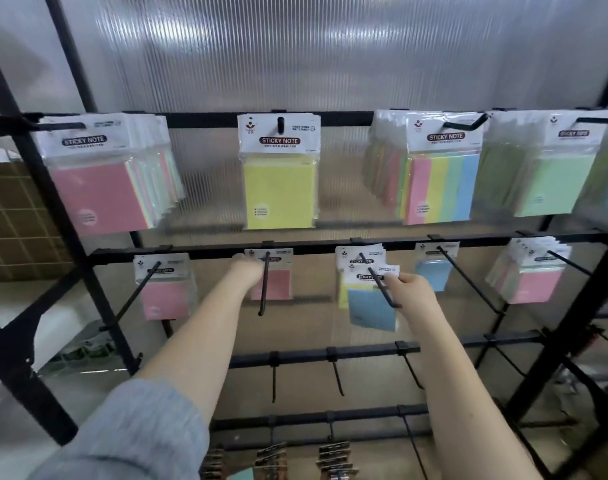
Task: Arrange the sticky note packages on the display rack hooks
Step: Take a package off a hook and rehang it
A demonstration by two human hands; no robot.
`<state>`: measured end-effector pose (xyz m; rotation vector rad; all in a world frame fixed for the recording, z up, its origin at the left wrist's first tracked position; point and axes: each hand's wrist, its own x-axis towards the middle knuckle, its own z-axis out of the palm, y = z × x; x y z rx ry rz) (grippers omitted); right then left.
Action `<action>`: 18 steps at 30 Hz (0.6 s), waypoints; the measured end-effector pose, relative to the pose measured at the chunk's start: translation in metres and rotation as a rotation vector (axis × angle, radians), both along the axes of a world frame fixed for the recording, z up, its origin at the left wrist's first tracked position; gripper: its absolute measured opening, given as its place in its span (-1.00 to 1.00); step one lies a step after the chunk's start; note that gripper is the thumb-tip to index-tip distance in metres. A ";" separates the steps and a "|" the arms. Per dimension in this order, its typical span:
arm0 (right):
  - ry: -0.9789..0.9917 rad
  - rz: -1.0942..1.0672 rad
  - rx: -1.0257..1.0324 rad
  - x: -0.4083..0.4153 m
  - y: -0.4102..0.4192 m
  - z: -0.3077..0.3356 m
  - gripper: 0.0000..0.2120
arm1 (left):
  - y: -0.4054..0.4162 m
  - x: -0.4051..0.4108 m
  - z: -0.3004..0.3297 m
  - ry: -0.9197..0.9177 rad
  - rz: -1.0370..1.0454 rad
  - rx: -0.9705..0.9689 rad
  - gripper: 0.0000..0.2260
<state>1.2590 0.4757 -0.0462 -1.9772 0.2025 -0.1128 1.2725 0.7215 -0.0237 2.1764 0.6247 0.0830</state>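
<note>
Head view is showing the right hand (411, 289) pinching the header card of a blue sticky note package (371, 303) that is sitting partway along a black hook (378, 280) on the middle rail, just in front of a yellow package already hanging there. Risk, as a judgement: the package is hanging tilted, so letting go early could be leaving it near the hook tip, where it may slide off; forcing it could be tearing the card hole. Both forearms are reaching far and upward. Left hand (248, 271) is touching the pink package (274, 277) on the neighbouring left hook; its fingers are hidden, so their state cannot be told.
</note>
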 end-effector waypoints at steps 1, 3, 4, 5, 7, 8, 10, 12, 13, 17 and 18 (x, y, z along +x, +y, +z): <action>0.006 0.008 -0.012 -0.003 -0.002 0.003 -0.71 | -0.001 0.000 0.000 0.020 0.049 -0.050 -0.63; 0.020 0.023 -0.084 -0.011 -0.006 0.010 -0.67 | -0.002 0.003 -0.004 0.006 0.073 -0.073 -0.61; 0.023 0.031 -0.129 -0.015 -0.007 0.013 -0.65 | -0.002 0.004 -0.006 -0.016 0.099 -0.192 -0.61; 0.022 0.036 -0.165 -0.018 -0.009 0.017 -0.64 | -0.004 0.002 -0.006 -0.062 0.102 -0.264 -0.62; 0.023 0.042 -0.221 -0.026 -0.013 0.023 -0.67 | -0.004 -0.001 -0.010 -0.071 0.076 -0.245 -0.64; 0.026 0.047 -0.252 -0.030 -0.015 0.026 -0.70 | -0.004 -0.001 -0.012 -0.078 0.085 -0.288 -0.65; 0.037 0.068 -0.307 -0.037 -0.019 0.030 -0.71 | -0.003 0.001 -0.018 -0.124 0.096 -0.350 -0.65; 0.045 0.088 -0.337 -0.042 -0.022 0.035 -0.72 | -0.004 -0.003 -0.020 -0.170 0.093 -0.368 -0.66; 0.051 0.097 -0.343 -0.045 -0.024 0.036 -0.72 | -0.005 -0.005 -0.020 -0.181 0.088 -0.362 -0.69; 0.072 0.130 -0.368 -0.054 -0.029 0.043 -0.72 | -0.002 -0.015 -0.027 -0.277 0.067 -0.354 -0.89; 0.077 0.136 -0.377 -0.056 -0.031 0.045 -0.74 | 0.000 -0.017 -0.031 -0.295 0.066 -0.345 -0.86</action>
